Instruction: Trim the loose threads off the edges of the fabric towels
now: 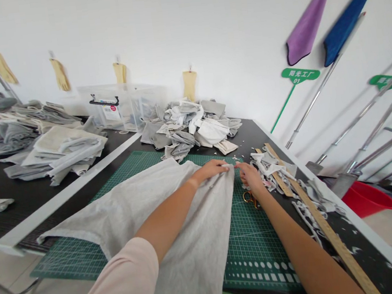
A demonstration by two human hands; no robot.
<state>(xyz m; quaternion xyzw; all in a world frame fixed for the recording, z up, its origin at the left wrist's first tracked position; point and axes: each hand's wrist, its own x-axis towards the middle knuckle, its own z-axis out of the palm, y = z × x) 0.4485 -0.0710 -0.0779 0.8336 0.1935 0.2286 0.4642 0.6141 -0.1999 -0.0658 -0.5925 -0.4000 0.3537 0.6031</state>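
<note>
A large light-grey cloth [183, 215] lies over the green cutting mat [257, 235] and drapes past the table's front edge. My left hand [213, 168] is closed on the cloth near its far right corner, fingers gathering the edge. Just to the right, my right hand [250, 176] is closed, its fingertips pinched close to that corner. What they hold, if anything, is too small to make out. A pair of scissors [249, 198] with gold-coloured handles lies by my right wrist, partly hidden under it.
Fabric scraps [272, 171] and wooden rulers [317, 218] lie along the right side. Behind the mat is a heap of grey and white cloths [193, 128], beside a clear plastic box [123, 108]. More folded cloths [60, 147] are stacked left. A red bucket [370, 198] stands beyond the table.
</note>
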